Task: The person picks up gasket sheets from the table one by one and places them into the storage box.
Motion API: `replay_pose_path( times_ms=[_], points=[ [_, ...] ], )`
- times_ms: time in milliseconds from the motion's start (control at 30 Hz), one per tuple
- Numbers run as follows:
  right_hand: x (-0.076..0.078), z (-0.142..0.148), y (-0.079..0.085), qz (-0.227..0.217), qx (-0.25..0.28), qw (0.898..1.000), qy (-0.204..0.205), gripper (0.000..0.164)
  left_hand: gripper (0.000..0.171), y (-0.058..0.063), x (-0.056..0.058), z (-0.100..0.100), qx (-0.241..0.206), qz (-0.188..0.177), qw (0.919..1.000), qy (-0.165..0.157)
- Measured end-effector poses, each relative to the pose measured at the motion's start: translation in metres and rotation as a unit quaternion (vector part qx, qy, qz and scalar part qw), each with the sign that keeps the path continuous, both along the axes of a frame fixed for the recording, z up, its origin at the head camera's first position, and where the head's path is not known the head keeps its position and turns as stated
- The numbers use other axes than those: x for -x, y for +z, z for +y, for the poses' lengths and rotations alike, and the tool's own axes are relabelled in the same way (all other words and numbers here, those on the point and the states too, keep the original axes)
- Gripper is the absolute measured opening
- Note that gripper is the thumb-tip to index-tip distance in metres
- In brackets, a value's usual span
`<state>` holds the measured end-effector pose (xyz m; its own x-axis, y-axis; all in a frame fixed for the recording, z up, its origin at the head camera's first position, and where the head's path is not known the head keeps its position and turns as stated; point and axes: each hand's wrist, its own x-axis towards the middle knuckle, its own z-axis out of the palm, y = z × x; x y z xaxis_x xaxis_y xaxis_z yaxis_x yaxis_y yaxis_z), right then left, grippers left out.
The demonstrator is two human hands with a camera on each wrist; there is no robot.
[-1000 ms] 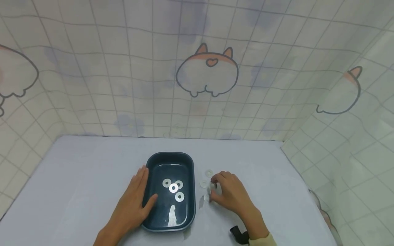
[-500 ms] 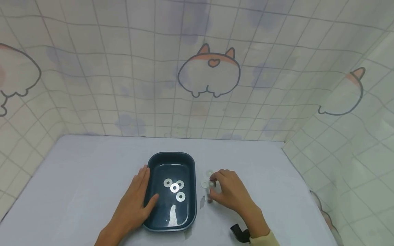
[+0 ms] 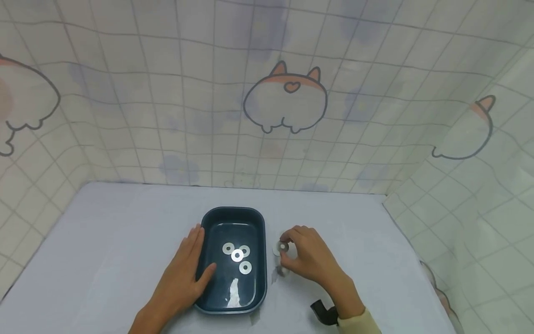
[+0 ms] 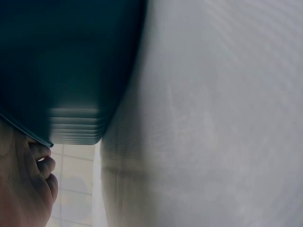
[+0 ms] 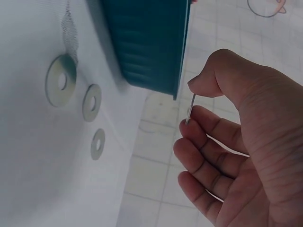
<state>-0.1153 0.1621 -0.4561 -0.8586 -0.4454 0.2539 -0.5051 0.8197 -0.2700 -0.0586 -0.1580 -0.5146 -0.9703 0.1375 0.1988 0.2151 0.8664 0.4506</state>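
A dark teal tray [image 3: 233,297] stands on the white table with several flat metal washers [image 3: 245,267] lying in it. Against its left wall rests my left hand [image 3: 179,273], fingers straight and the thumb over the rim. To the right of the tray, my right hand [image 3: 310,257] pinches one washer [image 5: 191,109] between thumb and fingertips; the right wrist view shows it edge-on, raised off the table. Three more washers [image 5: 93,102] lie on the cloth below that hand, partly hidden by it in the head view.
A black bent pipe-shaped piece [image 3: 324,313] is by the right wrist, partly hidden by the sleeve [image 3: 359,324]. Patterned curtain-like sheets [image 3: 187,116] surround the white tabletop [image 3: 125,232] at the back and sides. A cable [image 3: 442,297] runs along the right edge.
My right hand has lifted the washer from the table and tilted it, moving slightly up and toward the tray. The left hand stays against the tray.
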Motion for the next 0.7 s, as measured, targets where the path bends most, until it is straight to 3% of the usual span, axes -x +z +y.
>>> replay_pose_path(
  times_ms=[700],
  points=[
    [0.003,-0.024,0.021,-0.030,-0.002,0.999,0.020,0.025,0.091,0.001,0.000,-0.001,-0.004,-0.009,0.9999,0.003]
  ],
)
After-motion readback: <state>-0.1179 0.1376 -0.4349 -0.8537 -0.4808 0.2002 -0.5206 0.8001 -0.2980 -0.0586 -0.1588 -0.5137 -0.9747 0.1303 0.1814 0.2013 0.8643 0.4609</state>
